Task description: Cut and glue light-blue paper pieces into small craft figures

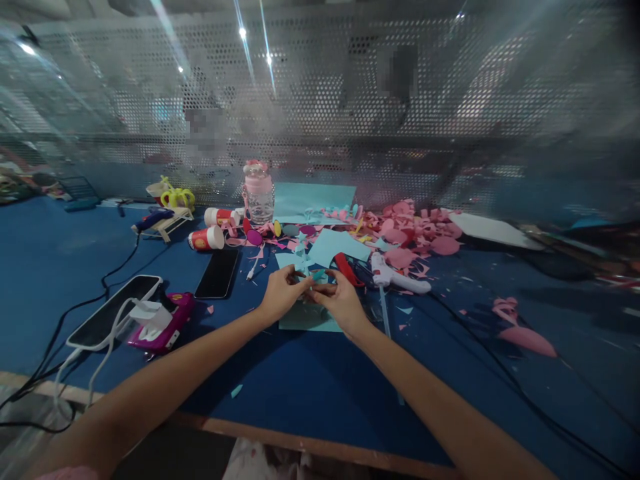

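My left hand (287,291) and my right hand (343,300) meet over the middle of the table, fingers closed in a pinch. Between them is a small light-blue cut piece (319,275), paper or thin foam, held from both sides. Its full shape is partly hidden by my fingers. Beneath my hands lies a light-blue sheet (313,321). Another light-blue sheet (340,247) is just beyond, next to small light-blue cut-outs (301,245). Close to my right hand are red handles (349,269), apparently of scissors, and a white glue gun (397,277) with a long glue stick (385,310).
Pink cut-outs (415,233) are heaped at the back right. A clear bottle (259,193) stands behind two paper cups (207,238) lying on their sides. Left are a phone (217,273), a purple box (175,323) and cables. The glue gun's black cord (480,340) crosses the right side.
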### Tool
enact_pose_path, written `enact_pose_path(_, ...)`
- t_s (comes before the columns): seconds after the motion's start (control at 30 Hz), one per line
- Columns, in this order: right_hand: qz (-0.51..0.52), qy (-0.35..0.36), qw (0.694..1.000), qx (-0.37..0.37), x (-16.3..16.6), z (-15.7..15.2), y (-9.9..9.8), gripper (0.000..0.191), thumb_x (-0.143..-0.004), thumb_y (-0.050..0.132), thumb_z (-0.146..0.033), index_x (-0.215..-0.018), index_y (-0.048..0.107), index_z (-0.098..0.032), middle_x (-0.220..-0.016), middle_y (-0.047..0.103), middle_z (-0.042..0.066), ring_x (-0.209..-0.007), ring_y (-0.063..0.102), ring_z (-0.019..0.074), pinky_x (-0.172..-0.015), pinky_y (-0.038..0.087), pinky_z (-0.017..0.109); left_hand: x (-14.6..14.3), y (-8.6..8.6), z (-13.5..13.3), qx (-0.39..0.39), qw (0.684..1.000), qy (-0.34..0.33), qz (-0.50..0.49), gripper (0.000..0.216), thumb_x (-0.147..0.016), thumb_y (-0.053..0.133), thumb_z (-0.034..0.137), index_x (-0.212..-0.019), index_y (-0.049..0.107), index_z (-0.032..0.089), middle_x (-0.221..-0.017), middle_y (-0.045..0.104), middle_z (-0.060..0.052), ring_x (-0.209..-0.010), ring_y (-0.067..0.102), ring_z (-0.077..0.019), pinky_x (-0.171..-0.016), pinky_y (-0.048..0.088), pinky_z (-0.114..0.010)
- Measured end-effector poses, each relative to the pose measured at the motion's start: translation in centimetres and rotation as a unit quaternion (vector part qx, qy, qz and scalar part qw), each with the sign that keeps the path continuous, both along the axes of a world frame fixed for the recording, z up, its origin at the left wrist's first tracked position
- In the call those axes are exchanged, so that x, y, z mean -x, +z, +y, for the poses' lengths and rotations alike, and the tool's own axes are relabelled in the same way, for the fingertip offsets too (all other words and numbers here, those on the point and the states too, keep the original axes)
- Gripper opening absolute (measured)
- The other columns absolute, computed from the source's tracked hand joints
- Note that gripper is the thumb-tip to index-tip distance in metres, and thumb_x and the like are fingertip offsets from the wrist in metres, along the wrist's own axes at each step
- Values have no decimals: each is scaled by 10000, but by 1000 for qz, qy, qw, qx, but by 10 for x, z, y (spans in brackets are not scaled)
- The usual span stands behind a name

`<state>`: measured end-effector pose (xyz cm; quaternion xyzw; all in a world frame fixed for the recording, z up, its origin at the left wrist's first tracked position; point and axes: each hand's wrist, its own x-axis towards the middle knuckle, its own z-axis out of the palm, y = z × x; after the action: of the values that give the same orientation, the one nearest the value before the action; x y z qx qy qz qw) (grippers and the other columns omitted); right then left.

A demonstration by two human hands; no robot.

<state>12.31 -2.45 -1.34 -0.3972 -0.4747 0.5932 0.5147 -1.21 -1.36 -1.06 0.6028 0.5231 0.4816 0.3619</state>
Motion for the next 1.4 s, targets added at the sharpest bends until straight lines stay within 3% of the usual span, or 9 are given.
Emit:
enact_pose_path(0.17,3,-4,1000,-20,1,-1,2,609,-500,780,-274,-988,419,-225,-659,676,-21,-665,670,206,-715,527,365,-4,-1,-2,15,999,17,-32,334,-640,621,455,-722,526,146,-653,589,-13,-522,532,-102,-472,397,-210)
enact_pose_path(0.3,26,-18,999,5,-1,2,2,618,-476,791,-293,-976,436,-220,-657,679,-22,-656,669,208,-701,537,372,-4,-1,2,69,974,-105,-189,442,-652,558,560,-835,494,163,-738,578,-12,-634,572,-123,-562,457,-241)
enact_pose_path(0.37,34,-17,999,19,-2,3,2,615,-481,789,-296,-980,442,-200,-646,680,-20,-638,668,201,-706,535,369,-1,-2,5,76,964,-125,-222,460,-669,529,574,-884,484,170,-812,574,-20,-683,576,-124,-603,469,-253)
enact_pose_path(0.47,35,-12,999,25,-3,4,3,586,-491,787,-297,-964,457,-192,-656,684,-11,-631,669,197,-712,533,363,3,-5,10,42,982,-100,-156,412,-662,584,504,-881,503,166,-838,573,-18,-670,550,-108,-598,447,-233)
enact_pose_path(0.57,31,-23,999,28,-3,4,2,586,-469,795,-291,-943,462,-200,-665,685,-10,-630,669,196,-707,535,359,8,-7,14,-15,996,-78,-42,293,-658,618,419,-735,548,145,-700,565,2,-640,512,-103,-601,412,-218)
enact_pose_path(0.67,27,-32,999,24,-4,6,-1,599,-461,797,-270,-949,458,-197,-664,685,-8,-611,663,181,-697,536,347,10,-7,15,-49,997,-60,7,258,-694,586,379,-614,548,137,-583,525,17,-582,469,-94,-571,377,-211)
enact_pose_path(1.27,52,-46,997,41,-5,8,-9,590,-451,799,-269,-922,451,-198,-612,651,-37,-608,664,179,-733,533,345,9,-8,10,-51,998,-32,7,301,-690,581,406,-585,623,127,-520,569,-6,-504,470,-98,-485,353,-210)
enact_pose_path(1.4,53,-63,995,47,-6,9,-8,613,-441,806,-273,-919,429,-209,-617,656,-34,-615,667,192,-726,542,358,14,-8,17,-45,998,-15,-39,311,-717,540,434,-652,595,135,-558,555,9,-499,488,-89,-490,368,-203)
